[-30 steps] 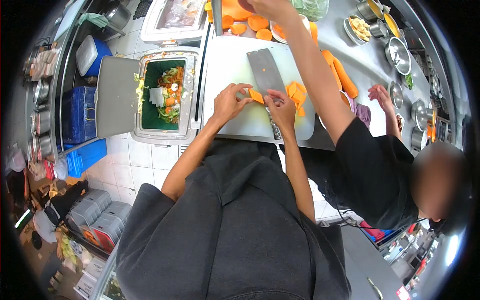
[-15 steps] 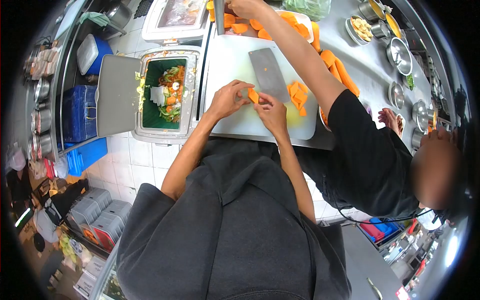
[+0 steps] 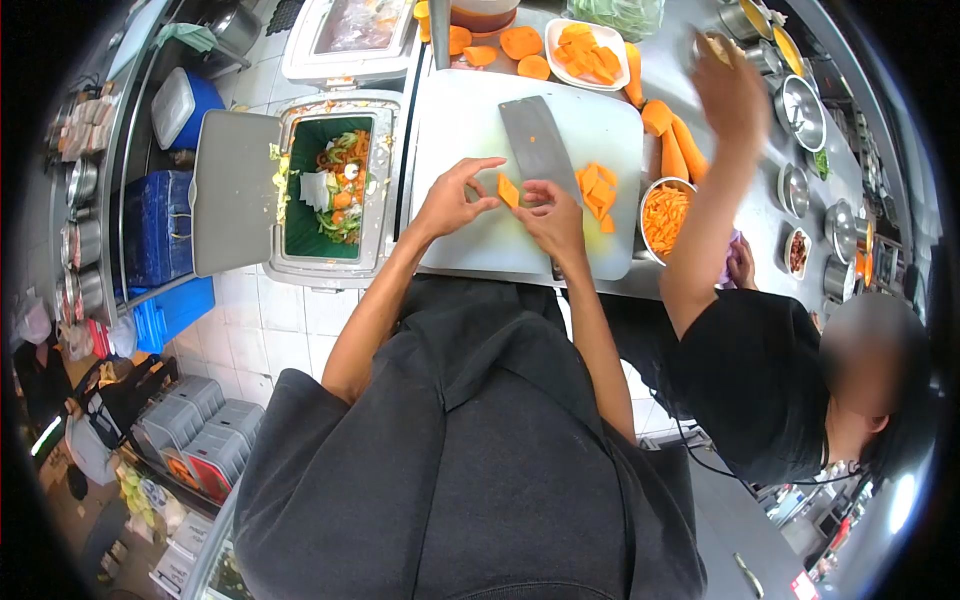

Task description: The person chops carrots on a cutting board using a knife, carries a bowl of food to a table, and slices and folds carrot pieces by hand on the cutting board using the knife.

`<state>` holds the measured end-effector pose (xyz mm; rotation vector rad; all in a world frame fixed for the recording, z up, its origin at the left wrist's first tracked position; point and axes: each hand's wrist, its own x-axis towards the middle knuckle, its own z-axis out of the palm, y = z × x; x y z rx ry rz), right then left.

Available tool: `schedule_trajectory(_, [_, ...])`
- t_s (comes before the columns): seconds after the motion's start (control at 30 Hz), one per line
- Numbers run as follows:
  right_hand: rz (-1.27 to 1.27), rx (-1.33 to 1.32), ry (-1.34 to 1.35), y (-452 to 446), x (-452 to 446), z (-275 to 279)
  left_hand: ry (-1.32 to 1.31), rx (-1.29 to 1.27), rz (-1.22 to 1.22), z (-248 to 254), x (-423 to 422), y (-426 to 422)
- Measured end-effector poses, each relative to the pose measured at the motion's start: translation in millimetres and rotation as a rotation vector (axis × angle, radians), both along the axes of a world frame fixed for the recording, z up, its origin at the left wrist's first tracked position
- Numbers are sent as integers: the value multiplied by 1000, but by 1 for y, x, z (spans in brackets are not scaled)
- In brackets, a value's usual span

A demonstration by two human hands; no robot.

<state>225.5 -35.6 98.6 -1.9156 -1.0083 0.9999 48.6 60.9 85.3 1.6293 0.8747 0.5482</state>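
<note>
An orange carrot piece stands between my two hands over the white cutting board. My right hand pinches its lower right side with the fingertips. My left hand is just left of the piece, thumb and forefinger apart, holding nothing. Behind my right hand the cleaver lies flat on the board, its handle mostly hidden by that hand. A small pile of cut carrot pieces rests right of the blade.
An open bin of scraps stands left of the board. Beyond the board are carrot chunks and a white dish. To the right are a bowl of shredded carrot, whole carrots and a co-worker's arm.
The co-worker's arm has swung from above the board to the right, uncovering the dish and shredded carrot. My left fingers have come away from the carrot piece.
</note>
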Motion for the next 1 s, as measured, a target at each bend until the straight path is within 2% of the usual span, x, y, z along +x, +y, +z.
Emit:
schedule_trajectory(0.07, [21,37,46,0,2,-4,113,117,-98,9,0,0])
schedule_trajectory(0.17, [37,-13,43,1,4,-5,150,199,-117,2,2,2])
schedule_trajectory(1.0, [46,-32,-4,9,3,-3,119,149,-70,-10,4,7])
